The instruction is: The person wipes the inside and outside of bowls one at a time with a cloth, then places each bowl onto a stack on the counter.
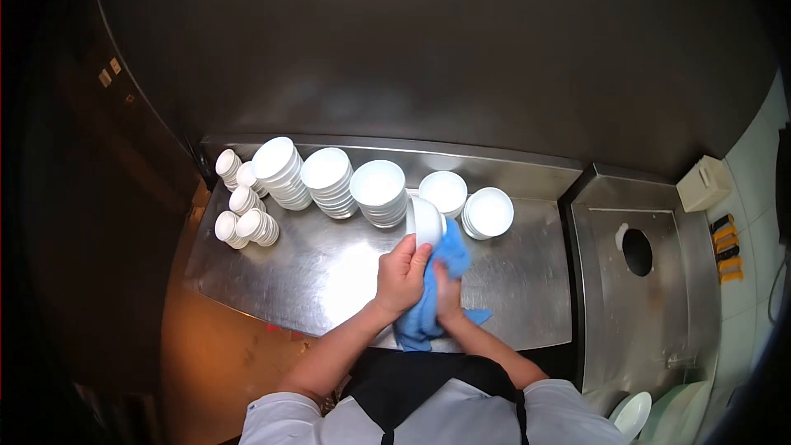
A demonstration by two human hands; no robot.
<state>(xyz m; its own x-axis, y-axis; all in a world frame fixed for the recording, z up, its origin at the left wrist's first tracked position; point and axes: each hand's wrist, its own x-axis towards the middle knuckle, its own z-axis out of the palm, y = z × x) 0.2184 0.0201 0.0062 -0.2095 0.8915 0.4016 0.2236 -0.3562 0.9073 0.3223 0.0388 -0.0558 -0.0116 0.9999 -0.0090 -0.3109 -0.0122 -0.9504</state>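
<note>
My left hand (401,274) grips a white bowl (426,221) by its near edge, thumb pressed on it. The bowl is tilted on its side above the steel counter. A blue cloth (422,313) lies against the bowl's right side and hangs down between my forearms. My right hand (447,287), slightly blurred, closes round the cloth just below the bowl; some of its fingers are hidden by the folds. Right behind the bowl stand a tall stack of white bowls (379,189) and a shorter bowl stack (443,190).
More bowl stacks stand along the counter's back: a leaning stack (278,161), a middle stack (328,171) and a right-hand stack (489,213). Several small cup stacks (258,227) are at left. A steel basin (626,321) with a dark round hole adjoins on the right; white plates (632,415) lie below.
</note>
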